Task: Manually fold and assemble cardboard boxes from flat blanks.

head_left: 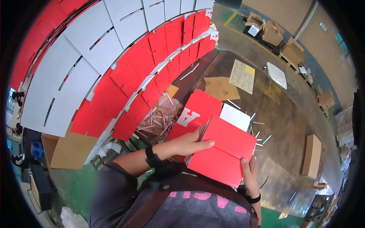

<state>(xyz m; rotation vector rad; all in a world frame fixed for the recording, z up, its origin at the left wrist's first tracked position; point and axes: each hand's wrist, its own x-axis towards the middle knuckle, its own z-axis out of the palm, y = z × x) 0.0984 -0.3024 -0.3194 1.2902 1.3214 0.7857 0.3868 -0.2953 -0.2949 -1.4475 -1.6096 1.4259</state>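
Observation:
I hold a red cardboard sheet [224,152], a flat box blank with a fold line across it, in front of my chest. My left hand [190,143] lies on its left edge with the fingers pointing right across the red face. My right hand [249,176] grips its lower right edge, thumb on top. Behind it lies another red blank [197,110] with a white letter printed on it, and a white flap [235,117] sticks out past the held sheet.
A tall stack of red and white die-cut blanks [114,64] fills the left. Cardboard offcut strips [157,119] litter the floor below it. Brown cartons [311,154], a pale sheet [242,76] and stacked boxes [292,53] stand around the worn floor. A brown box [68,152] sits at lower left.

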